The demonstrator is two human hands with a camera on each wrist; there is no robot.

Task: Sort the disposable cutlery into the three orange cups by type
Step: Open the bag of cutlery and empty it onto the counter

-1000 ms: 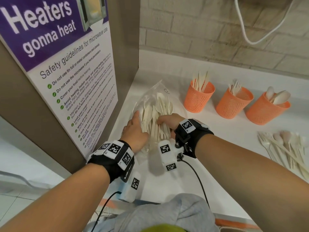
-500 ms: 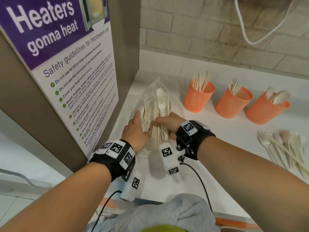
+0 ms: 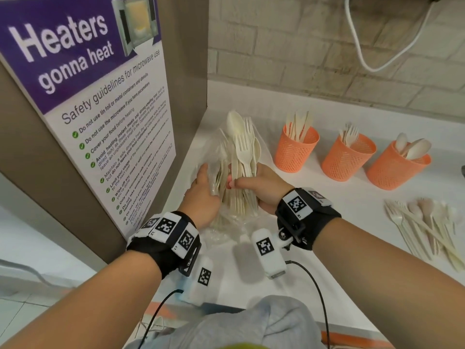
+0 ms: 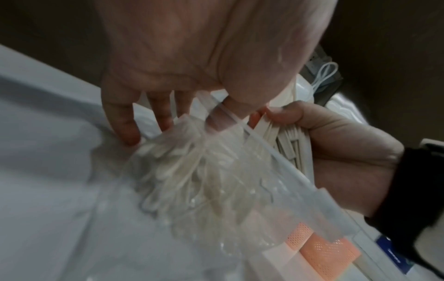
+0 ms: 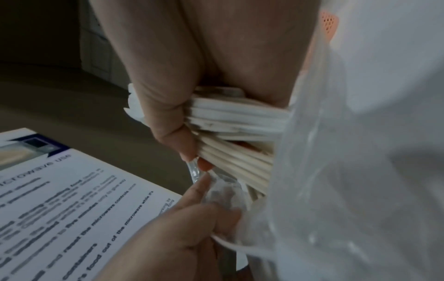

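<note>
My right hand (image 3: pixel 242 178) grips a thick bundle of cream cutlery (image 3: pixel 241 152) by the handles, its fork and spoon heads sticking up out of a clear plastic bag (image 3: pixel 224 230). My left hand (image 3: pixel 207 183) pinches the bag's edge beside the bundle; in the right wrist view its thumb and fingers (image 5: pixel 204 192) hold the bag (image 5: pixel 336 171) below the gripped handles (image 5: pixel 235 121). Three orange mesh cups stand to the right: one with knives (image 3: pixel 295 152), one with forks (image 3: pixel 348 159), one with spoons (image 3: pixel 397 170).
A pile of loose cutlery (image 3: pixel 427 227) lies on the white counter (image 3: pixel 327 210) at the right edge. A brown panel with a microwave safety poster (image 3: pixel 100 122) closes off the left side. A brick wall with a hanging white cable (image 3: pixel 364 46) is behind.
My right hand has closed round the bundle and raised it, so the fork and spoon heads stand higher out of the bag. The left hand stays on the bag.
</note>
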